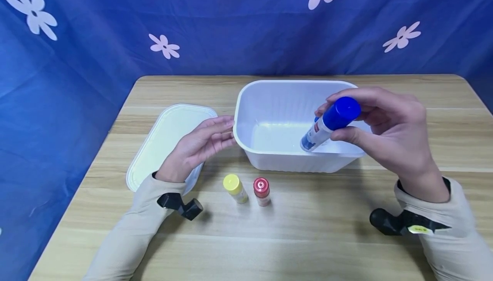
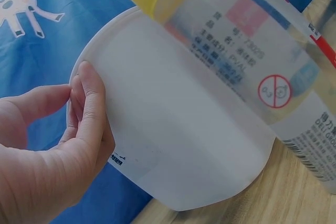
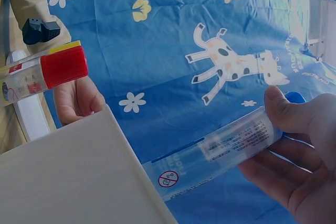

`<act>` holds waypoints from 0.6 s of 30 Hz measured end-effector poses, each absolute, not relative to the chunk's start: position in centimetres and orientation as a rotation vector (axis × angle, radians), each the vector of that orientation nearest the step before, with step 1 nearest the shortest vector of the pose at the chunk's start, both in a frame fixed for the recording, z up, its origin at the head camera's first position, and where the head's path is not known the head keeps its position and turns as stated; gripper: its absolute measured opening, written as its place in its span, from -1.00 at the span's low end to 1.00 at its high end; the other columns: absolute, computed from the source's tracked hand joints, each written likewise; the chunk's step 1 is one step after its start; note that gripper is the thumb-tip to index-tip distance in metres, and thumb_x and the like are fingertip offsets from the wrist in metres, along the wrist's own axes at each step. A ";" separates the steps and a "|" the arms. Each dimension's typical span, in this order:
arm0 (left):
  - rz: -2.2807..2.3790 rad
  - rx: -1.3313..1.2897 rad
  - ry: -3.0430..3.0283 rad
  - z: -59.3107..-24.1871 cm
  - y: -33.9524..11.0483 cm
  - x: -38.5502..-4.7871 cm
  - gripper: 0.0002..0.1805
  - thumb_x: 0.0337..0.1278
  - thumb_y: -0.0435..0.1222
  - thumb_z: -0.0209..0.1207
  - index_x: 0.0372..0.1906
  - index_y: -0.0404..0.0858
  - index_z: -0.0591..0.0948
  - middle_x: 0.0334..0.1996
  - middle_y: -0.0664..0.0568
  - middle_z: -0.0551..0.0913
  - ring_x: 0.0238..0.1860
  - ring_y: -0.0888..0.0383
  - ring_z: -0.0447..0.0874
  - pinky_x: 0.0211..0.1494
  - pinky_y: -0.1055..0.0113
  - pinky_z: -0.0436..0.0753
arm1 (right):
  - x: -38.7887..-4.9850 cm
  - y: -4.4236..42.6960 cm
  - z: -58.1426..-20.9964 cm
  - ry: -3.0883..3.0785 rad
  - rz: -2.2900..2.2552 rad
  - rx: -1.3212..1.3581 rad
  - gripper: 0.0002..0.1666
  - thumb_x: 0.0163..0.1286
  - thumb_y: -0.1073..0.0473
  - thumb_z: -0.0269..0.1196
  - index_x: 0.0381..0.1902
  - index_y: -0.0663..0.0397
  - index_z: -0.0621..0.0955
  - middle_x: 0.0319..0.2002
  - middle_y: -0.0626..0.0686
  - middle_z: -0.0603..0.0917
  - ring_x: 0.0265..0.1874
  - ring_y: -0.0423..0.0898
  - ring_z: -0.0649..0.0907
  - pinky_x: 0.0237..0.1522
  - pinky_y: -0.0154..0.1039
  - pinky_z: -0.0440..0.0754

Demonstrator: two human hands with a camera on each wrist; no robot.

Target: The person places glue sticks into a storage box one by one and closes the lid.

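Closest of all were two light sleeves, the left one [image 1: 131, 229] and the right one [image 1: 454, 229], each with a little black gadget at the wrist. They lay over a wooden table [image 1: 300, 246]. A bit farther on, two small bottles stood near each other in front of the white box [image 1: 292, 163]: a bottle with a yellow cap [image 1: 236, 189] on the left and a bottle with a red cap [image 1: 262, 191] on the right. To the left of them lay a flat white lid [image 1: 158, 148], partly under the left arm. The left hand [image 1: 202, 140] was at the left side of the box, its fingers touching the edge and not curled round anything. The right hand [image 1: 389, 127] was over the right side of the box. Its thumb and fingers pinched a bottle with a blue cap [image 1: 329, 122] near the top. That bottle leaned, with the blue cap up and the other end down in the mouth of the box. I could not tell if it touched the bottom. Behind the table hung a blue cloth [image 1: 231, 24] with pale flowers, and the right wrist view showed a spotted giraffe [image 3: 226, 64] on blue cloth too.
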State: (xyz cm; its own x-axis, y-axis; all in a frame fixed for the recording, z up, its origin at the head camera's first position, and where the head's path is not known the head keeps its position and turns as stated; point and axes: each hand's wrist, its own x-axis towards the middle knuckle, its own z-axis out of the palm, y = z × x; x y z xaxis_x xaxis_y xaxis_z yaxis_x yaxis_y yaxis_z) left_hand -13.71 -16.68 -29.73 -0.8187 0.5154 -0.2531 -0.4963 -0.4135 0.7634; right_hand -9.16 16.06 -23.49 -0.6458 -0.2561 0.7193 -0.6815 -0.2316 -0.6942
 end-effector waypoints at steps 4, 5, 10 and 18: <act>2.232 0.035 1.193 -29.6 -16.7 -13.7 -0.86 0.34 -0.45 0.07 -0.15 -0.34 0.63 -0.22 -0.11 0.65 -0.20 0.08 0.64 -0.08 0.34 0.71 | -9.1 16.0 -23.3 -1.776 1.902 1.093 -0.49 -0.10 0.63 0.43 -0.12 0.67 0.54 -0.19 0.45 0.65 -0.14 0.18 0.68 0.05 -0.19 0.65; 2.234 0.038 1.191 -29.6 -16.7 -13.7 -0.87 0.34 -0.45 0.07 -0.16 -0.35 0.63 -0.22 -0.11 0.65 -0.20 0.08 0.64 -0.07 0.34 0.71 | -9.1 16.0 -23.2 -1.790 1.895 1.083 -0.49 -0.10 0.64 0.43 -0.12 0.67 0.54 -0.19 0.45 0.65 -0.13 0.18 0.67 0.06 -0.20 0.64; 2.232 0.050 1.195 -29.5 -16.7 -13.7 -0.86 0.34 -0.46 0.08 -0.16 -0.34 0.64 -0.22 -0.11 0.66 -0.20 0.08 0.65 -0.06 0.34 0.71 | -9.0 16.2 -23.0 -1.857 1.870 0.983 -0.49 -0.08 0.65 0.41 -0.09 0.63 0.56 -0.15 0.43 0.63 -0.13 0.11 0.67 0.02 -0.24 0.66; 2.233 0.046 1.195 -29.4 -16.8 -13.6 -0.86 0.35 -0.47 0.06 -0.15 -0.35 0.63 -0.21 -0.12 0.66 -0.20 0.08 0.65 -0.07 0.34 0.71 | -9.2 16.4 -23.1 -1.903 1.827 0.914 -0.49 -0.05 0.61 0.41 -0.06 0.61 0.56 -0.12 0.36 0.65 -0.17 0.04 0.69 -0.04 -0.25 0.67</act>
State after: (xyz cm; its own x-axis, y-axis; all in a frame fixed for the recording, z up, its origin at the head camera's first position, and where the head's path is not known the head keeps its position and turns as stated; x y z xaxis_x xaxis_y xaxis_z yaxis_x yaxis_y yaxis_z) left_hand -13.59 -16.76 -29.42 -0.8199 0.5195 -0.2406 -0.4884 -0.4155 0.7673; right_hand -9.20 16.43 -23.08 -0.7317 -0.2087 0.6489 -0.6568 -0.0386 -0.7530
